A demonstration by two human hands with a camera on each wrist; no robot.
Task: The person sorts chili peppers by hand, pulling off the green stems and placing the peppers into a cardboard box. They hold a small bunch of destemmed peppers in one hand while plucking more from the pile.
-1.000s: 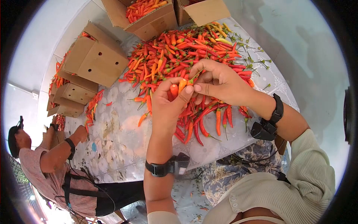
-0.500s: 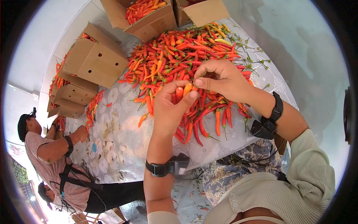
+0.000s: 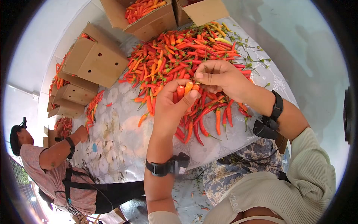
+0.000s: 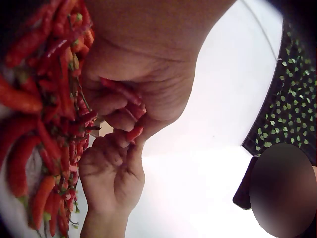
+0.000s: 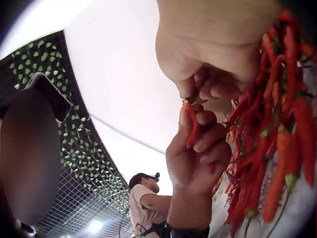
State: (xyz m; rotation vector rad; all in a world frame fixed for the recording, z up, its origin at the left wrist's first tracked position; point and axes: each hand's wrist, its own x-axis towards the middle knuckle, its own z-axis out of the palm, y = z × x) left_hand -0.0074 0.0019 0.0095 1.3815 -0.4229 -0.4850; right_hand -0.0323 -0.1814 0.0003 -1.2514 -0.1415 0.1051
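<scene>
My left hand (image 3: pixel 168 106) grips several red and orange chili peppers (image 3: pixel 181 91) in a bunch, their blunt tops standing up between thumb and index finger. In the right wrist view one red chili (image 5: pixel 193 131) lies along the left thumb. Right beside these tops, my right hand (image 3: pixel 229 80) pinches with thumb and curled index finger at a chili stem, mostly hidden by the fingers. In the left wrist view, red chilies (image 4: pixel 121 91) poke out of the left palm. Under both hands spreads a large heap of chilies (image 3: pixel 167 48), many with green stems.
Cardboard boxes (image 3: pixel 95 56) of chilies stand along the table's (image 3: pixel 112 149) far and left sides. Loose green stems (image 3: pixel 263 60) lie at the heap's right edge. Another person (image 3: pixel 56 164) works at the left, one arm over the table.
A green stem showed on one held chili a second ago; now its top looks bare. My right fingers have shifted slightly right and up from the bunch. The other person's head has moved.
</scene>
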